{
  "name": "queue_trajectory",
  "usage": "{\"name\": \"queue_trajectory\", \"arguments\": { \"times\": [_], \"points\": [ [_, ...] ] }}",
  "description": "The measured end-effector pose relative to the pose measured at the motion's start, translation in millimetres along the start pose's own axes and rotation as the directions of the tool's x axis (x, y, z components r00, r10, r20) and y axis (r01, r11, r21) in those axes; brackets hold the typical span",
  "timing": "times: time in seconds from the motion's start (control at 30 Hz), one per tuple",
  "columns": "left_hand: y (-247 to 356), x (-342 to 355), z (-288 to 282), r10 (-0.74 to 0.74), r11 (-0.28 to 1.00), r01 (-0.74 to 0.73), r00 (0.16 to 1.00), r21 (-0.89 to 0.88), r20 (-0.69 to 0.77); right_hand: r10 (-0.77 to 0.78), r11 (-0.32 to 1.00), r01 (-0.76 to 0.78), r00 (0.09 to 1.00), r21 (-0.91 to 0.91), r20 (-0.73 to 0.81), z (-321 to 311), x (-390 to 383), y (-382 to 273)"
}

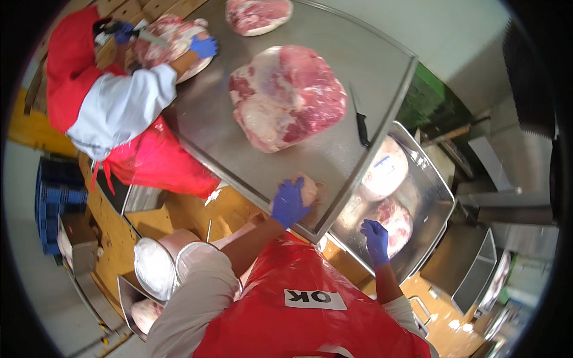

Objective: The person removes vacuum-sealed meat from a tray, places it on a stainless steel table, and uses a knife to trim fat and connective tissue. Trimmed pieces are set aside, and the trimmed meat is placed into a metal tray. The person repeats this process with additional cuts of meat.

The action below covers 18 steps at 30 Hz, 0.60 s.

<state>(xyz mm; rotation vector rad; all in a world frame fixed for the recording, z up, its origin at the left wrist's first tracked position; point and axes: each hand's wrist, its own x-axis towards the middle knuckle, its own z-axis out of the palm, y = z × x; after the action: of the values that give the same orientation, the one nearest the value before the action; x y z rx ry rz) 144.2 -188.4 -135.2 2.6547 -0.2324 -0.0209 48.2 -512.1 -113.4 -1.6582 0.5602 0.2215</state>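
Note:
My blue-gloved left hand (289,201) grips a small pale piece of meat or fat (313,190) at the near corner of the steel table (382,71). My blue-gloved right hand (375,237) is open, fingers slightly bent, over a cut of meat (399,225) in a steel tub (441,203); I cannot tell whether it touches it. A pale rounded cut (385,167) lies farther back in that tub. On the table rest a large red-and-white cut (286,98), a smaller cut (256,13) and a black-handled knife (362,125) by the right edge.
A co-worker (119,107) in red apron works at the table's left with a knife (149,37) on another cut (170,45). Lined round containers (156,268) stand low at my left, beside blue crates (57,203). A steel bin (471,262) stands at right.

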Motion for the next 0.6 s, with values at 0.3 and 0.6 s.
{"name": "queue_trajectory", "arguments": {
  "times": [0.3,0.6],
  "points": [
    [97.2,41.5,44.3,0.055,0.56,0.224,0.951,-0.798,0.305,-0.305,0.905,0.269,0.95,-0.329,-0.064,-58.2,-47.8,97.1],
    [63.0,148.1,29.3,-0.113,0.989,0.098,0.984,-0.115,-0.135,-0.018,0.953,-0.102,0.921,-0.286,-0.39,-129.9,-127.0,131.4]
  ]
}}
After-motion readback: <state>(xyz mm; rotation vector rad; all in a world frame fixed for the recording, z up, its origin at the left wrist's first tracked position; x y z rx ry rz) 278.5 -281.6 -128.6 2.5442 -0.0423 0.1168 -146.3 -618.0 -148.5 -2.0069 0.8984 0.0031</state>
